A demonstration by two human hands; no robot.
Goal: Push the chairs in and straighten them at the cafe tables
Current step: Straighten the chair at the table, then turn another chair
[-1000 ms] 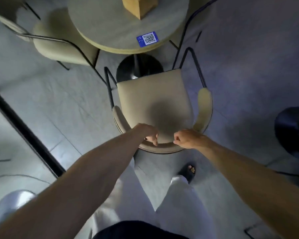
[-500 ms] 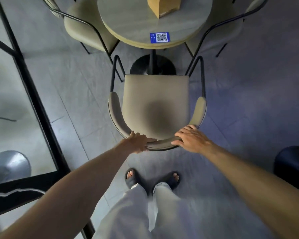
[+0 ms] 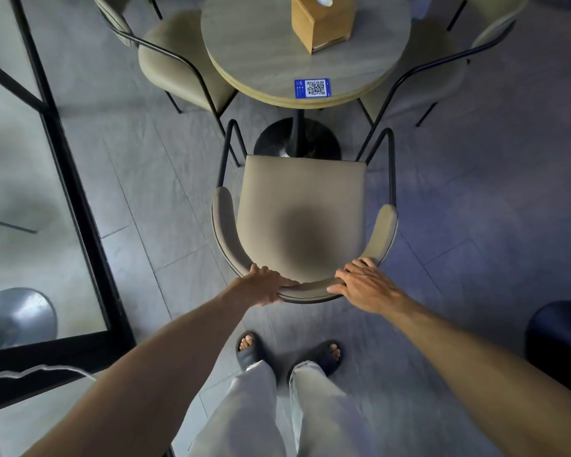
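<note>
A beige padded chair [image 3: 304, 206] with a black metal frame stands right in front of me, its seat facing a round grey cafe table [image 3: 261, 54]. Its front edge lies short of the tabletop, above the table's black base [image 3: 297, 140]. My left hand [image 3: 264, 286] grips the curved backrest at its left rear. My right hand [image 3: 365, 285] lies over the backrest's right rear, fingers spread on the top. Two more beige chairs flank the table: one at the left [image 3: 178, 61], one at the right [image 3: 442, 67], both partly tucked under it.
A wooden tissue box [image 3: 323, 21] and a blue QR sticker [image 3: 312, 88] sit on the table. A black-framed glass partition [image 3: 73, 199] runs along the left. A dark round stool [image 3: 561, 338] stands at the right. My sandalled feet are just behind the chair.
The chair has turned from skewed to square with the table. My view has pulled back, so my feet and more of the table show. Both hands have stayed on the backrest.
</note>
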